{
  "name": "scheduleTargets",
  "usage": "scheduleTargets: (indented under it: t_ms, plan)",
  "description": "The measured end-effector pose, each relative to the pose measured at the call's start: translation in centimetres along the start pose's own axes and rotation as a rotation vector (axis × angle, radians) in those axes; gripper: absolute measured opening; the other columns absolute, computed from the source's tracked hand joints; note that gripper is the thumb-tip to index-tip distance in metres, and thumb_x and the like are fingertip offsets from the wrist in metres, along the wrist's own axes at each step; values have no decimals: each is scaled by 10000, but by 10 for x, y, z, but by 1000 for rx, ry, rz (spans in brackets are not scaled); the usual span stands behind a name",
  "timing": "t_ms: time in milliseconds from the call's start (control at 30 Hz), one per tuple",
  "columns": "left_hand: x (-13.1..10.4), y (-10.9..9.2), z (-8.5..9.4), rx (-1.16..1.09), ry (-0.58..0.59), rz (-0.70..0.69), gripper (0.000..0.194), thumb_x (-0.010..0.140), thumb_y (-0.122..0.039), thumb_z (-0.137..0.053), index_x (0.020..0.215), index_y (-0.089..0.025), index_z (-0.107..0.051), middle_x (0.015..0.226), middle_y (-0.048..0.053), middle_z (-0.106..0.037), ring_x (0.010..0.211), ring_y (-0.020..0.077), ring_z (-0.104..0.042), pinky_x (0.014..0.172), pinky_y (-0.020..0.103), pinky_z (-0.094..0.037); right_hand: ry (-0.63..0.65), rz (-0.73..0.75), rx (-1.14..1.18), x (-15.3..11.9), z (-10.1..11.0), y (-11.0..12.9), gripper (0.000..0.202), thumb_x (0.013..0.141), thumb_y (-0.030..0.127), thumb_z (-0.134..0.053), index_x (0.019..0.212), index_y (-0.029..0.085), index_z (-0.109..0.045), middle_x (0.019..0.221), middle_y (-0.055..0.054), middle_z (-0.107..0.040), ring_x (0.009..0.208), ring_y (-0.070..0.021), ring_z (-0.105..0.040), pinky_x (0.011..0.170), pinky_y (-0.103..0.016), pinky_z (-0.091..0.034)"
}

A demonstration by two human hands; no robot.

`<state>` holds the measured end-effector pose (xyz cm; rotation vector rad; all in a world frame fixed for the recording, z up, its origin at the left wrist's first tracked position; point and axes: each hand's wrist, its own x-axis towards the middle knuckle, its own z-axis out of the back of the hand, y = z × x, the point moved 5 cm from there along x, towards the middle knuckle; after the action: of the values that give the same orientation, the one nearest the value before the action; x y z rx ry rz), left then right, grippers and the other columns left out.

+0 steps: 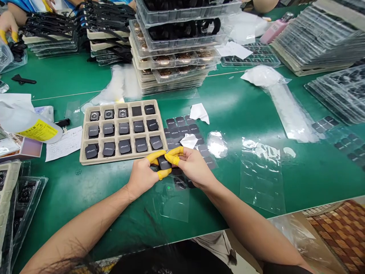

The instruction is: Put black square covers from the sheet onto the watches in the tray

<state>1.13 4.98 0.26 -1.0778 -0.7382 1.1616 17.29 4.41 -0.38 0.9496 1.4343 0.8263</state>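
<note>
In the head view a black square watch case (164,163) with pale lettering on its face is held in front of me. My left hand (144,171), with yellow finger cots on, grips its left side and lower edge. From the right, my right hand (192,166) pinches its upper right edge, also in yellow cots. Just beyond lies a beige compartment tray (123,160) of watch cases; most show dark lettered faces, several in the back row show round sensor backs. Printed black film squares (173,133) lie under and beside my right hand, with a crumpled white wipe (188,140) on them.
Tall stacks of trays (173,57) stand at the back. A bottle with a yellow label (34,125) lies by a written sheet (67,144) on the left. Clear film (262,175) and a plastic bag (291,106) lie right. Other people's hands (8,24) show far left.
</note>
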Motion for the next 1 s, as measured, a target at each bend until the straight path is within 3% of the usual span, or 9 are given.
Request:
scheduleTargets:
  t_ms: [567, 767, 900, 1000]
  plan:
    - [1, 5, -2, -4, 10, 17, 523, 700, -210, -814, 1215, -239, -726, 976, -3, -802, 838, 166, -752, 836, 264, -599, 4, 47, -76, -1, -1, 1, 358, 664, 427, -852, 875, 189, -688, 867, -52, -730, 772, -188, -665, 717, -342, -551]
    - [1, 4, -1, 5, 5, 15, 536, 696, -251, -840, 1219, -224, -722, 961, 3, -799, 822, 160, -742, 828, 267, -604, -1, 106, -191, -3, 2, 4, 543, 730, 404, -818, 1194, 253, -581, 1207, -75, -666, 776, -159, -669, 627, -299, -550]
    - [0, 1, 0, 13, -7, 15, 546, 687, -202, -840, 1219, -222, -722, 975, 0, -797, 825, 150, -734, 821, 257, -604, 59, 87, -221, 1, 5, 0, 405, 806, 406, -748, 1151, 242, -615, 1057, -68, -709, 777, -183, -688, 696, -344, -582]
    - [0, 0, 0, 18, -5, 16, 538, 689, -192, -838, 1214, -223, -725, 976, 2, -798, 821, 151, -734, 828, 265, -607, 72, 73, -245, 3, 8, -3, 320, 779, 398, -772, 1021, 220, -661, 925, -57, -718, 751, -196, -692, 708, -367, -589]
